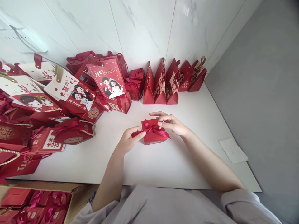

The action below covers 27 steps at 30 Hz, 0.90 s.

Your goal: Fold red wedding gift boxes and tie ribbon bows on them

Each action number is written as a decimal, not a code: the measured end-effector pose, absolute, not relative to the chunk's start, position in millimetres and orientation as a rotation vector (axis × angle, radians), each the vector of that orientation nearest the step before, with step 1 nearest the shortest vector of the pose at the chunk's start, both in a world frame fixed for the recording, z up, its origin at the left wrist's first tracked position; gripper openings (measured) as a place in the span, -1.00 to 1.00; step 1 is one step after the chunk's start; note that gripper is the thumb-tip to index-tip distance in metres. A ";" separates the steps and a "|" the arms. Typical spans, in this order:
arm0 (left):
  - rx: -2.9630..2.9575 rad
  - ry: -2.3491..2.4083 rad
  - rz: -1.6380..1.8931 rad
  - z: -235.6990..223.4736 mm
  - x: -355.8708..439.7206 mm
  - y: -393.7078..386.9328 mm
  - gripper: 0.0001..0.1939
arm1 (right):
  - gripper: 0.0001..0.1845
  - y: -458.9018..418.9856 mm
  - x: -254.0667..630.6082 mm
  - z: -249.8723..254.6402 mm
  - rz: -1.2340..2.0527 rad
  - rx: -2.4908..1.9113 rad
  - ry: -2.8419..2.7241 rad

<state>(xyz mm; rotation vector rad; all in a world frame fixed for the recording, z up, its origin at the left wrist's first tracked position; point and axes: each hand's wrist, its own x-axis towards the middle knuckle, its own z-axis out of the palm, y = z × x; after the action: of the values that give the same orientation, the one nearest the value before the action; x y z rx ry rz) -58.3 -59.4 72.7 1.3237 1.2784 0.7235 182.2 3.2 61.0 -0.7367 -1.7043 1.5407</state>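
Where the red box (151, 138) lay: while both hands were at it, it sat on the white table (144, 171), between the two, front face turned toward the wearer

Ribbon bow (152, 128): across the top of the box, spread left to right, one tail trailing past the right side

Left hand (130, 139): at the bow's left end, thumb above, fingers behind; looked closed on ribbon, thumb tip by the box's left edge

Right hand (174, 125): in from the right, above the box; thumb and index drawn together just right of the bow's middle, other fingers lifted over the back edge; could not tell if they pinched ribbon

Nearer hand: right for the bow's middle, left for its left end

Long axis: the bow's ran from hand to hand; the box's hard to judge, top mostly covered

Tent-shaped boxes (172, 93): in a row beyond the hands, near the tiled wall (144, 31), well apart from the work
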 end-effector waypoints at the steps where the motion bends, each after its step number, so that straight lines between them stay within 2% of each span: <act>1: 1.322 1.273 0.739 71.2 -58.0 -59.7 -0.62 | -0.62 4.4 181.5 59.1 1.574 -0.735 -1.648; 11: 1.323 1.142 0.871 51.7 -56.8 -57.7 -0.64 | -0.53 6.6 177.1 42.2 1.673 -0.784 -1.411; 19: 1.317 1.045 0.857 47.6 -60.0 -52.9 -0.59 | -0.59 5.5 173.7 32.4 1.774 -0.727 -1.276; 22: 1.339 1.046 0.809 49.9 -60.3 -54.0 -0.57 | -0.60 5.8 175.3 37.8 1.714 -0.720 -1.399; 27: 1.496 1.230 0.896 70.4 -51.5 -62.1 -0.71 | -0.59 5.8 182.7 54.5 1.520 -0.795 -1.726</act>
<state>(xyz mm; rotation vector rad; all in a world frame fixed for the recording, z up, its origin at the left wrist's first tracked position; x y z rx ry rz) -51.5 -62.1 70.4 1.4962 1.2295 0.8956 182.7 5.8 54.5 -0.7955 -1.7262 1.5195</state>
